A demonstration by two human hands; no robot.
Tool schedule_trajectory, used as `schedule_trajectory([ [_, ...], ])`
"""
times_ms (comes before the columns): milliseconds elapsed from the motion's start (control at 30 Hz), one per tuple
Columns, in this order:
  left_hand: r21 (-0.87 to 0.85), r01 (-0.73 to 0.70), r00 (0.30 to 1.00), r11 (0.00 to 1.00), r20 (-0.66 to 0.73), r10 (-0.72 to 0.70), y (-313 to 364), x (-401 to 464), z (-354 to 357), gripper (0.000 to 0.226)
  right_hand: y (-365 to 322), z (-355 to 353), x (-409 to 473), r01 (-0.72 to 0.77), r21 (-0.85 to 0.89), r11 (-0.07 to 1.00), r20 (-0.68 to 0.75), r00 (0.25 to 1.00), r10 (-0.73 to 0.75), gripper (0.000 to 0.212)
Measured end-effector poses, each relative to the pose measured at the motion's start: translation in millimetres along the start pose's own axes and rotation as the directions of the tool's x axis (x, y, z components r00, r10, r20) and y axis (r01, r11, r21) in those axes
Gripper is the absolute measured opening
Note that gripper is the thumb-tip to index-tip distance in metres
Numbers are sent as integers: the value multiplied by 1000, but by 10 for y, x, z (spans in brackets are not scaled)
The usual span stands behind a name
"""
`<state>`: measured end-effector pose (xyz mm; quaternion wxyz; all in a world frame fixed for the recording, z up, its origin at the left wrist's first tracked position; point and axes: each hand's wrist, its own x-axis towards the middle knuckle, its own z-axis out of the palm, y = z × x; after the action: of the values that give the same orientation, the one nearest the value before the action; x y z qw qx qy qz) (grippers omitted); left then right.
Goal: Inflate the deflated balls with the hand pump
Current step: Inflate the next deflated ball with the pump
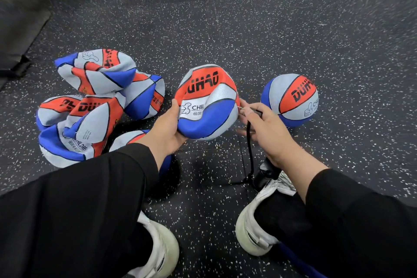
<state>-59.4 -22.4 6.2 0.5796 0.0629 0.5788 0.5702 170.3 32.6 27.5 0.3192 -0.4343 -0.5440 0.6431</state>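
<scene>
1. Left hand [168, 126] cups a half-collapsed ball [206, 102] from below and the left side, thumb curled over its upper edge; the ball is held above the floor, between the two hands
2. Held ball: pebbled rubber skin, panels of orange, pale grey and blue with black seams; one side dented inward, so the outline is lopsided rather than round
3. Right hand [265, 128] pinches the black needle fitting [253, 111] of the pump hose between thumb and forefinger; the thin metal tip sits at the ball's right edge; whether it is in the valve cannot be told
4. Black hose [250, 149], thin and flexible, drops from the fitting to the pump [266, 176], a dark body on the floor beside the right shoe [257, 225]
5. Inflated ball [290, 99], fully round and in the same colours, rests on the floor just right of the right hand
6. Pile of deflated balls [94, 106], crumpled and folded flat, lies on the floor to the left
7. Floor [293, 18]: dark rubber matting with white flecks; both sleeves are black fabric
</scene>
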Motion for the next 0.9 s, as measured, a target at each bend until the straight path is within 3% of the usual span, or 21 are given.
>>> schedule_trajectory([
  [200,254,-31,997,967,-58,47,-66,81,-30,23,-15,13,-15,-11,27,1000,-14,1000,12,14],
  [300,206,-10,997,978,-67,25,-126,35,54,19,-30,32,-38,-11,-8,1000,1,1000,11,13],
  [433,110,77,997,991,16,-79,-148,-53,162,70,-35,63,-67,-22,34,999,10,1000,22,12],
  [567,89,83,993,993,73,-90,-119,-101,244,88,-50,63,-57,-40,110,993,-2,999,40,10],
  [767,83,111,982,990,147,-122,-122,-26,184,80,-74,68,-64,-65,193,979,-8,998,68,10],
  [900,77,75,984,994,156,-86,-175,40,218,55,-63,92,-75,-68,100,993,54,997,63,11],
])
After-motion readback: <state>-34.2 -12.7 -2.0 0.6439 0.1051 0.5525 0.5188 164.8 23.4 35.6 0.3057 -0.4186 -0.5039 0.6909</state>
